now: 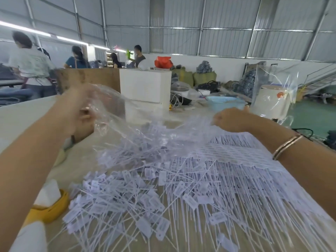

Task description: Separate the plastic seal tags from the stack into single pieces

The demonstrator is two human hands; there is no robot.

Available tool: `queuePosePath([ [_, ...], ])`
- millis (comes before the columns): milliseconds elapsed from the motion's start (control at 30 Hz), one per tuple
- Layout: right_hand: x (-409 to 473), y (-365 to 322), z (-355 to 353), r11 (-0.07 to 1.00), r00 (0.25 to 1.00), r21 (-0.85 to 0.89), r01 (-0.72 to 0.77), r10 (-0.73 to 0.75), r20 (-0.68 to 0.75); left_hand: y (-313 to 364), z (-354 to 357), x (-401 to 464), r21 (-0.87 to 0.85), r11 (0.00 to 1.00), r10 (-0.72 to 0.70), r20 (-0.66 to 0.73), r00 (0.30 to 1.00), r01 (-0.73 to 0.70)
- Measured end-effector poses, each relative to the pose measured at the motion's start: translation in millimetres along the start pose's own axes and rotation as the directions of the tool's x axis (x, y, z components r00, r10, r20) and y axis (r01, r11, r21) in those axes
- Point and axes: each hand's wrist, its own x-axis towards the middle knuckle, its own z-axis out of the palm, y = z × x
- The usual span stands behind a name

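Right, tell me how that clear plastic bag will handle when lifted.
The clear plastic bag will probably be floppy: it sags and creases between the left hand and right hand. It looks thin, so likely very light. The glossy film may slip, and tags lying under and against it could snag.

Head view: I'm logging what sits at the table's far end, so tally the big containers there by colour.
White box: 1
Light blue basin: 1
White bucket with an orange mark: 1
Total: 3
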Motion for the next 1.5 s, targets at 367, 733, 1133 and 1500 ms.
queuePosePath([
  [367,-133.8,-186.7,83.1,0.750,0.757,0.101,0.654,-0.648,-0.089,-19.9,23.8,-13.4,0.132,0.991,0.015,-0.131,0.991,0.002],
  [733,-97.1,-190.7,142.2,0.692,0.683,0.101,0.715,-0.722,0.108,-33.3,7.3,-23.8,0.131,0.991,0.005,-0.119,0.993,0.011],
  [1133,-99.1,-218.7,140.0,0.952,0.932,0.094,0.292,-0.306,0.197,-31.3,7.2,-50.0,0.264,0.962,0.094,-0.099,0.991,-0.065],
  [1500,-68.6,-223.1,132.1,0.911,0.985,-0.375,0.172,-0.171,0.037,-36.7,-4.2,-53.7,0.361,0.926,0.124,-0.025,0.992,-0.106],
])
